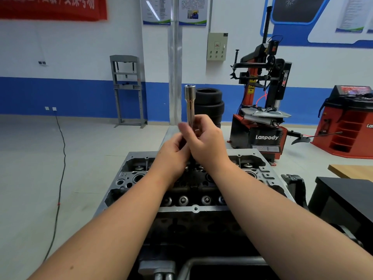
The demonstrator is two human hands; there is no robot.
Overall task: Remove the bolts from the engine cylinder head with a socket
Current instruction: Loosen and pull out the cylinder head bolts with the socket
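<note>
The grey engine cylinder head (262, 168) lies in front of me with valve springs and bolt holes showing. Above its middle, both hands hold a long silver socket (189, 102) upright, its open end pointing up. My right hand (207, 138) grips the socket's lower part. My left hand (173, 152) is curled around a dark shaft (192, 170) that runs down from the socket into the head; its lower end is hidden among the dark recesses.
A black box (343, 203) and a wooden tabletop (353, 170) stand at the right. Behind are a red tyre changer (262, 118), stacked tyres (210, 104), a grey press frame (127, 87) and a red cabinet (349, 122). A black cable (60, 178) crosses the floor at left.
</note>
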